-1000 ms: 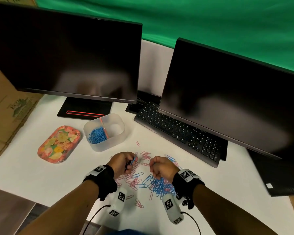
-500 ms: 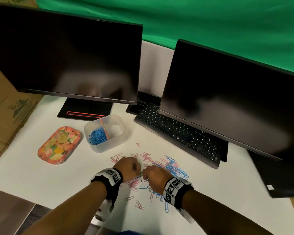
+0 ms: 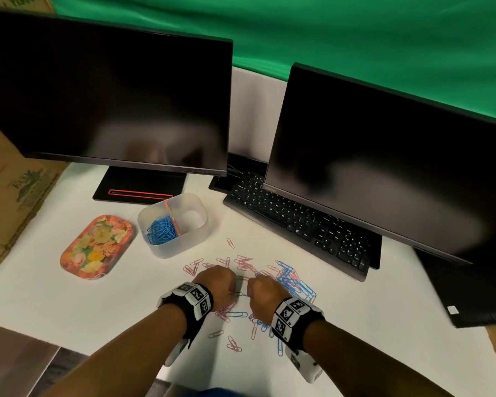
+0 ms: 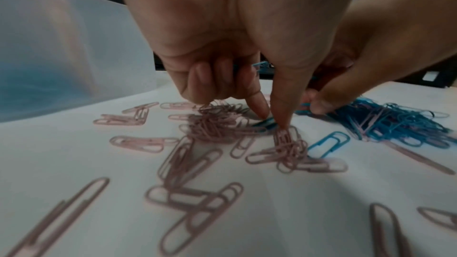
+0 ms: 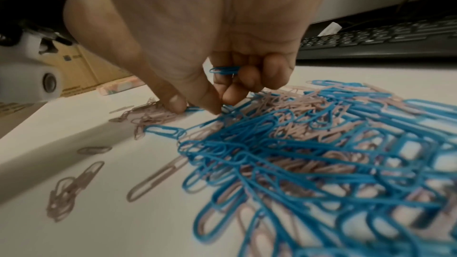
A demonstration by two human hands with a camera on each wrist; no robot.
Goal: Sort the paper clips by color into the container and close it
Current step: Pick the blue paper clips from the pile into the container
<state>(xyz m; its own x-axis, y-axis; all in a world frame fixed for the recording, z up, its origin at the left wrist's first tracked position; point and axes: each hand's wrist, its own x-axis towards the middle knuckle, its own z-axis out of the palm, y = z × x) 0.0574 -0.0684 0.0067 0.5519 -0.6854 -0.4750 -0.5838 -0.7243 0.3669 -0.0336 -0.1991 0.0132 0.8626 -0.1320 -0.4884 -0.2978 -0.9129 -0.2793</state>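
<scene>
Blue clips [image 5: 223, 70] held in curled right hand [image 3: 262, 295]; left hand [image 3: 216, 283] fingers [image 4: 284, 108] pinched on blue clip [image 4: 265, 122]. Pink clips [image 4: 217, 124] to be excluded; blue compartment of container [image 3: 184, 239] to be targeted.

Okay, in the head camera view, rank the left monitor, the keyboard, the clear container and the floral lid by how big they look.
1. Left monitor, largest by far.
2. Keyboard, though the right monitor hides part of it.
3 and 4. Clear container and floral lid look about alike; I won't rank them.

We see the container [image 3: 172, 224] on the bench [image 3: 69, 296], lid [image 3: 96, 246] to its left, keyboard [image 3: 298, 222] to its right, loose paper clips [image 3: 287, 277] in front.
</scene>
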